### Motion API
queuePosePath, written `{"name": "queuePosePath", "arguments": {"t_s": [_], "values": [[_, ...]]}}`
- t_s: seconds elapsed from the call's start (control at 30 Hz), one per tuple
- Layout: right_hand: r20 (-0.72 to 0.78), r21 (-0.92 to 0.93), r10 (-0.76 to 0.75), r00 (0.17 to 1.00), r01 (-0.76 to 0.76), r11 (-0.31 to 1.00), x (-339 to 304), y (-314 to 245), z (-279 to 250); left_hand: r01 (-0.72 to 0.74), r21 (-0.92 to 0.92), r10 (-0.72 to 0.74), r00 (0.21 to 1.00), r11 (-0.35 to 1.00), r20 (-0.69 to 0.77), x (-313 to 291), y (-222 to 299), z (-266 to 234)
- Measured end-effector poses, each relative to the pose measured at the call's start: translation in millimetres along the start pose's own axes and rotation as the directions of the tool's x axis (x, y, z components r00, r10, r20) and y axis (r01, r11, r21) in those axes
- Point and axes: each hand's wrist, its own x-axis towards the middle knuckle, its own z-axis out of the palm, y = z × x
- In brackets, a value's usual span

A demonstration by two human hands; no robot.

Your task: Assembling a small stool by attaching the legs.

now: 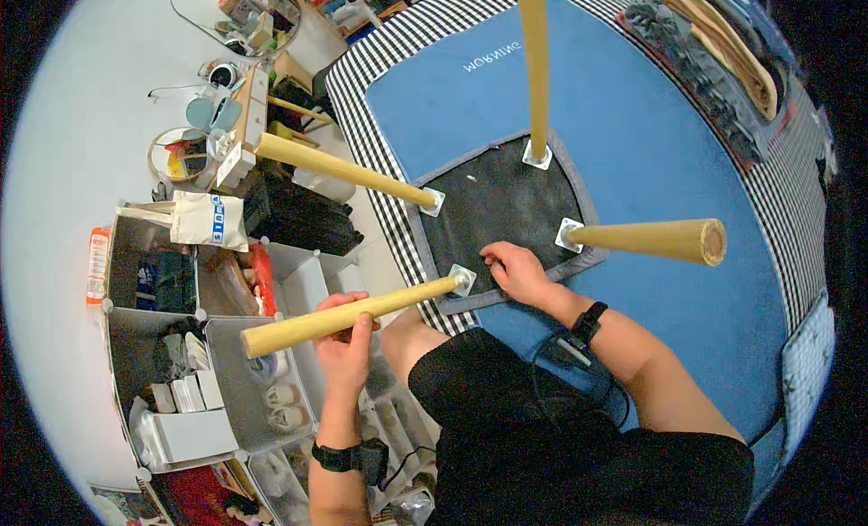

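An upturned stool lies on the blue bedding, its black fabric underside [493, 205] facing up with grey edging around it. Several round wooden legs rise from metal plates near its corners. My left hand [345, 336] is wrapped around the near-left leg [398, 300], which slants out toward the left from its plate [462, 279]. Low over the black underside, beside that plate, is my right hand [520, 271] with its fingers curled in; what they hold, if anything, is hidden. Farther off stand the far-left leg [348, 171], the far-right leg [535, 74] and the near-right leg [655, 238].
Blue bedding [696, 164] with a black-and-white checked border spreads under the stool. Folded clothes [714, 65] lie at the far right. On the left stands a cube shelf [212, 318] filled with household things, a cloth bag [208, 220] on top. A cable [542, 372] lies by my right forearm.
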Motion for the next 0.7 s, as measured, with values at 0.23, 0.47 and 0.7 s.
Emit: {"name": "queuePosePath", "arguments": {"t_s": [0.23,0.47,0.7], "values": [[0.019,-0.048,0.014,1.000,-0.014,0.999,4,0,-1,-0.036,-0.014,0.036,0.999,0.999,0.034,-2,-12,12],[0.015,-0.059,0.006,1.000,-0.005,0.998,3,1,-1,-0.157,0.167,0.133,0.980,0.973,0.147,-3,-8,15],[0.019,-0.040,-0.007,1.000,0.008,0.999,4,2,2,-0.197,0.248,0.154,0.971,0.948,0.182,-7,-9,14]]}}
